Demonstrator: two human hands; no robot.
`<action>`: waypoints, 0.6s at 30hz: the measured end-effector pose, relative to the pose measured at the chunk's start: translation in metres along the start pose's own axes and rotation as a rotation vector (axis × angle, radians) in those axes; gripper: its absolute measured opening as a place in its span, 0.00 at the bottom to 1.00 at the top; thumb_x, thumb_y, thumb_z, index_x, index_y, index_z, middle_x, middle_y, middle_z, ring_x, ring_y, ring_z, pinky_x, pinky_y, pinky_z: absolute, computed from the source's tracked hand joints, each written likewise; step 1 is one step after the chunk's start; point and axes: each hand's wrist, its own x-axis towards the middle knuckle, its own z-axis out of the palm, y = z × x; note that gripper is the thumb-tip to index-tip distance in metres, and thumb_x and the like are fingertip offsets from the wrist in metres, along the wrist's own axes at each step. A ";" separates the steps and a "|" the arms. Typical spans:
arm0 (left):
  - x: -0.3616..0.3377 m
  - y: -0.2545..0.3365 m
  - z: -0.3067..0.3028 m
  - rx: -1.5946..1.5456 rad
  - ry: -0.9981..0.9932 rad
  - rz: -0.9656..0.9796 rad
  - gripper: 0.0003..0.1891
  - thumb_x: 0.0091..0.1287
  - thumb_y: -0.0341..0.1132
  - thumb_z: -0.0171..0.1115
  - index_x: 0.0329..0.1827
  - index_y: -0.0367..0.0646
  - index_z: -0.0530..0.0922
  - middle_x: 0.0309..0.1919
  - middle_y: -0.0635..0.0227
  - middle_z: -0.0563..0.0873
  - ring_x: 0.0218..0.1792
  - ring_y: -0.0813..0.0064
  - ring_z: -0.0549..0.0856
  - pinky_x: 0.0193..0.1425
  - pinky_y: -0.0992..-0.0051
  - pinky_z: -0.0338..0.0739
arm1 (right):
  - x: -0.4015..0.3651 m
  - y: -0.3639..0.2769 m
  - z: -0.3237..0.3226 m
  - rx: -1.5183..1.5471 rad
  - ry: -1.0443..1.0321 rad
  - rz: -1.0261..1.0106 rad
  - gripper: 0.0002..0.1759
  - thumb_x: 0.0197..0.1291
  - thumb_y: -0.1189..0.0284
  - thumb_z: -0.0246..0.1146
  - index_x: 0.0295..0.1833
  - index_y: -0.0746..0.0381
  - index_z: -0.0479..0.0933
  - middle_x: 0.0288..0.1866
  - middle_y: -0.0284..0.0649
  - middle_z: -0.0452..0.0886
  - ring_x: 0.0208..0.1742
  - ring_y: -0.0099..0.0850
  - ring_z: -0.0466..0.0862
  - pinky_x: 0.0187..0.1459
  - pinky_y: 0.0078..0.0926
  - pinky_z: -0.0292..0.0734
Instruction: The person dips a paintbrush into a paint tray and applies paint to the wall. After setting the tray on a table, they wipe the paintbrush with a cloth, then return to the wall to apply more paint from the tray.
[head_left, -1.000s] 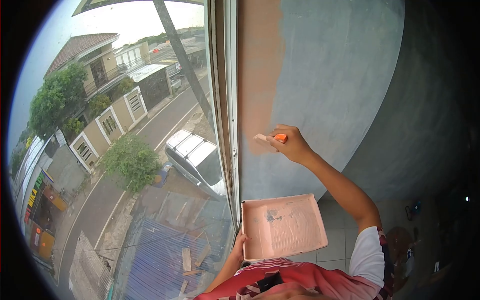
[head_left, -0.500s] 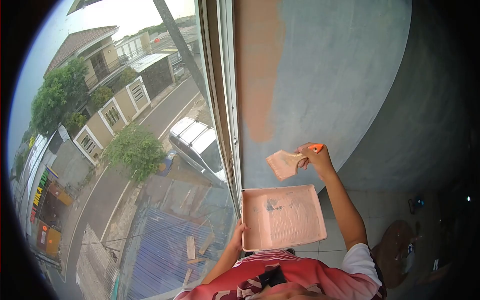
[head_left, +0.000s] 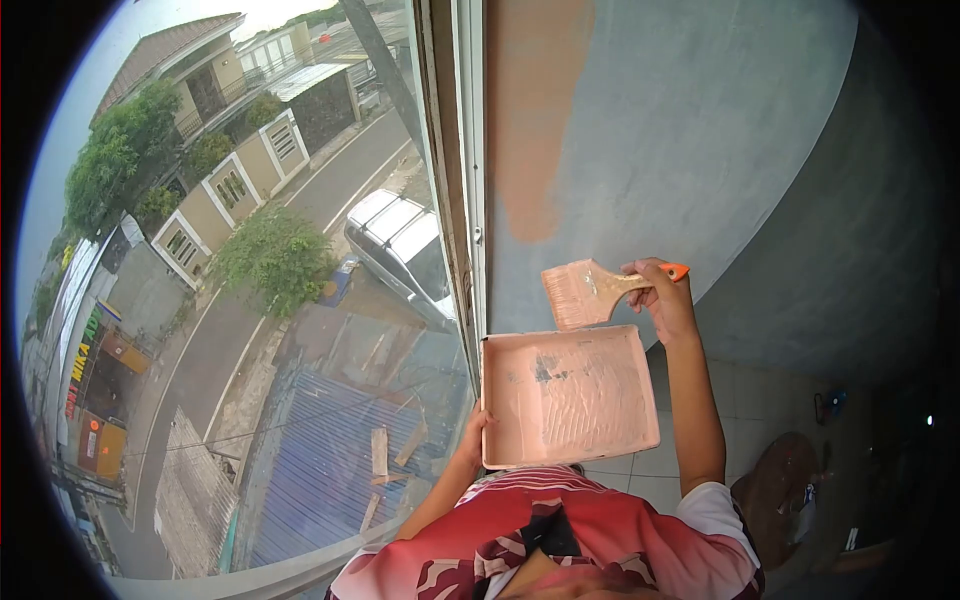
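Note:
My right hand [head_left: 660, 296] grips the handle of a wide paintbrush [head_left: 584, 293], whose orange handle end sticks out past my fingers. Pink paint coats its bristles, which point left just above the far rim of the tray. My left hand [head_left: 477, 436] holds a paint tray [head_left: 655, 405] by its left side, thumb on the rim and the other fingers hidden. Pink paint covers the tray's inside, with grey smudges near the middle. Beyond the brush stands a grey wall [head_left: 680, 130] with a strip of peach paint [head_left: 535, 130] along its left part.
A window frame [head_left: 473, 200] runs up beside the wall on the left. Through the glass show a street, a white car [head_left: 400, 250], trees and a blue corrugated roof [head_left: 320, 480]. A brown object [head_left: 780, 480] lies on the tiled floor at right.
The brush has moved slightly right and nearer the tray's far rim, with its bristles turned more squarely left. The view has shifted, so the tray and wall appear higher.

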 end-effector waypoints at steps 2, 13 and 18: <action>-0.003 0.000 0.002 -0.023 0.019 -0.017 0.36 0.53 0.35 0.57 0.71 0.45 0.68 0.53 0.60 0.78 0.52 0.63 0.81 0.55 0.62 0.81 | -0.005 -0.001 -0.003 0.031 -0.004 -0.008 0.15 0.67 0.67 0.65 0.43 0.71 0.83 0.31 0.42 0.85 0.24 0.25 0.83 0.25 0.23 0.77; 0.005 -0.020 -0.018 -0.086 0.101 -0.126 0.31 0.53 0.43 0.57 0.61 0.40 0.76 0.46 0.56 0.85 0.44 0.58 0.87 0.51 0.59 0.85 | -0.026 0.003 -0.010 0.212 0.066 0.048 0.13 0.67 0.66 0.65 0.41 0.67 0.83 0.36 0.41 0.87 0.25 0.25 0.81 0.26 0.23 0.75; -0.009 -0.005 0.005 -0.073 0.119 -0.096 0.30 0.53 0.42 0.57 0.61 0.40 0.76 0.45 0.58 0.84 0.45 0.59 0.86 0.51 0.61 0.85 | -0.037 0.006 -0.010 0.208 0.115 0.062 0.13 0.66 0.67 0.65 0.42 0.68 0.83 0.36 0.42 0.86 0.25 0.26 0.81 0.27 0.25 0.74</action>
